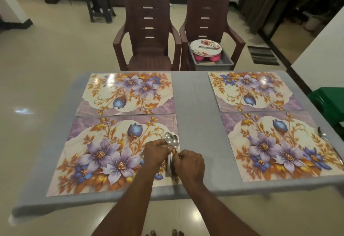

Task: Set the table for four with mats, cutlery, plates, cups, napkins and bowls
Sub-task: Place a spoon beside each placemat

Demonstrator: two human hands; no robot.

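Several floral mats lie on the grey table (191,105). At the right edge of the near left mat (104,153), my left hand (156,152) and my right hand (189,163) both grip a bunch of steel spoons (172,140), bowls pointing away from me. The handles are hidden between my hands. Cutlery (327,140) lies at the right edge of the near right mat (279,146). The far left mat (128,92) and the far right mat (251,90) are bare.
Two brown plastic chairs (149,31) stand beyond the table. The right one carries a grey tub (210,60) with stacked plates (205,46) over pink bowls. A green stool (329,101) stands at the table's right side, next to a white wall.
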